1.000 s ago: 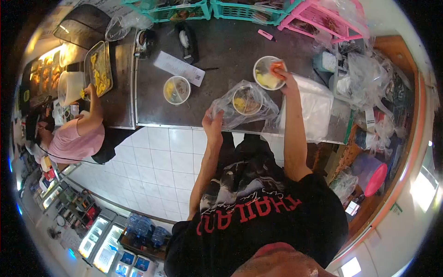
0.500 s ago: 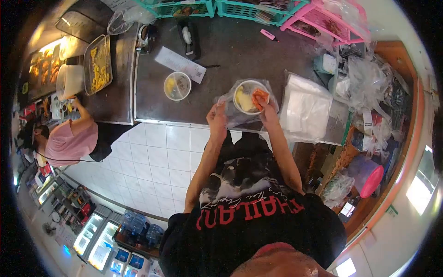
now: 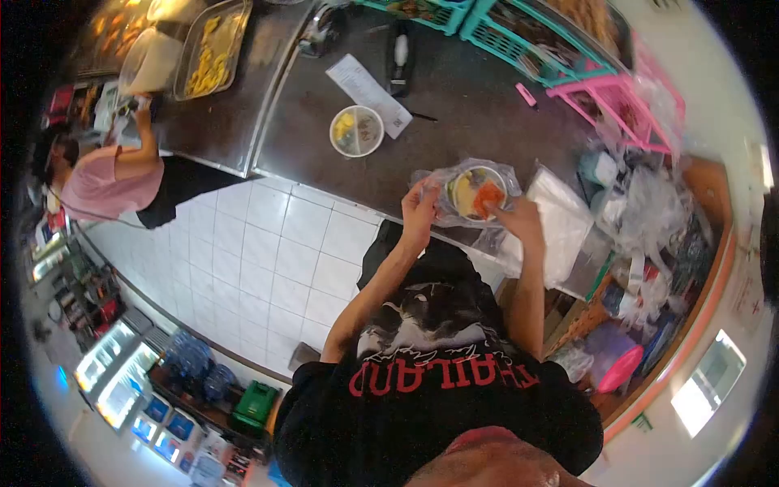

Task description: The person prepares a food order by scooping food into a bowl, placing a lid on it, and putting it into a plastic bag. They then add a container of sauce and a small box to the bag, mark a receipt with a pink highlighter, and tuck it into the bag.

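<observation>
A round white bowl [image 3: 464,195] sits inside a clear plastic bag [image 3: 428,177] near the counter's front edge. It holds pale yellow food and an orange-red packet or piece [image 3: 488,198], whose exact kind is unclear. My left hand [image 3: 419,214] is closed on the left side of the bag. At the right rim, my right hand [image 3: 521,221] has its fingers bent against the bag, close to the orange-red piece; they appear closed on the plastic. Farther left stands a second round bowl [image 3: 357,131] with yellow and greyish food in separate sections.
A stack of clear bags [image 3: 556,227] lies right of my right hand. Behind are a paper slip [image 3: 367,93], a black device [image 3: 399,61], a pink marker [image 3: 527,96], and green [image 3: 519,49] and pink baskets [image 3: 625,109]. A person in pink [image 3: 114,183] works at left.
My view has turned, shifting the counter in the picture. My right fingers have drawn back from over the orange-red piece to the bowl's right rim; the piece now lies flatter in the bowl.
</observation>
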The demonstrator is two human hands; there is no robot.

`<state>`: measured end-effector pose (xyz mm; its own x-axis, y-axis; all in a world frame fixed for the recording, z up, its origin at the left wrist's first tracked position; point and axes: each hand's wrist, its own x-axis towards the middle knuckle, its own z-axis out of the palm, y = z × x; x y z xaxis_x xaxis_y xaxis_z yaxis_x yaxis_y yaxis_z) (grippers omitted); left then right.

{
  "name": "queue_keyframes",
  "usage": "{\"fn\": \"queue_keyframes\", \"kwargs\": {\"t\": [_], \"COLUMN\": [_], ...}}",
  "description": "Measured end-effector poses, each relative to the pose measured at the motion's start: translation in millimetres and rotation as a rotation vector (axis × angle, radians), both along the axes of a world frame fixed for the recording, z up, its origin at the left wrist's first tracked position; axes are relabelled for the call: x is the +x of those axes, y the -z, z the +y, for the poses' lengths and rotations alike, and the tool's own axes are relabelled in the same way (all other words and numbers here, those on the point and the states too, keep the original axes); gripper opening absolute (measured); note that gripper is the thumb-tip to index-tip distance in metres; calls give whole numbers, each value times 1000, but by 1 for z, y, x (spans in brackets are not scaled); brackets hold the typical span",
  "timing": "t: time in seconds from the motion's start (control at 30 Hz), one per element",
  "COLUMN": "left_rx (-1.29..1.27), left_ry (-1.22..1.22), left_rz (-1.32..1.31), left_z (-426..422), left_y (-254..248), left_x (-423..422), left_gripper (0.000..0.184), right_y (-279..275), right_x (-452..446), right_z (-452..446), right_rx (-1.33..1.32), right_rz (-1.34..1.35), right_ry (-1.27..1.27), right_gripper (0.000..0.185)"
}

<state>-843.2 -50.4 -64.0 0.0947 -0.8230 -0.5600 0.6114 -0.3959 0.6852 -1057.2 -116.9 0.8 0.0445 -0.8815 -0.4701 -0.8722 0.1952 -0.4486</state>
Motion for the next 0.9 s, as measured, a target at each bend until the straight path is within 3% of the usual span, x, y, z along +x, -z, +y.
{"fn": "queue_keyframes", "kwargs": {"t": [0.07,0.13,0.2,0.23,0.27,0.33,0.43,0.5,0.57,0.6,0.7,0.8,0.83,0.87,0.9], "left_rx": [55,121,190,169,146,119,118,161,155,150,221,264,275,306,273], "left_ry": [-6,17,56,21,-9,-43,-64,-76,-81,-78,-151,-173,-194,-152,-186], "left_rz": [-25,-39,-40,-1,37,54,30,65,106,125,196,203,225,236,322], "left_z": [-2,0,3,4,8,20,23,23,24,23,18,9,6,10,5], "left_y": [-8,-9,-8,-6,-3,7,22,22,33,40,46,42,44,76,69], "left_x": [5,7,7,7,6,5,10,17,20,21,20,28,30,34,36], "left_gripper": [32,32,31,32,33,34,31,28,24,22,14,8,9,15,18], "right_y": [-53,-21,8,27,80,141,174,185,177,168,140,77,58,45,38], "right_x": [19,62,133,172,203,245,279,278,272,265,246,197,180,165,151], "right_z": [-34,-72,-119,-139,-150,-152,-119,-116,-115,-125,-149,-166,-166,-163,-155], "right_rx": [-53,-374,-33,74,10,236,-286,-263,-150,53,337,354,453,551,668], "right_rz": [131,-222,-341,-223,-87,-368,-140,-287,-345,-395,-578,-742,-801,-858,-867], "right_ry": [-132,-40,-153,-274,-387,-387,-90,-96,-144,-210,-203,-520,-553,-584,-604], "right_gripper": [61,59,60,67,78,80,77,71,64,59,53,32,35,39,41]}}
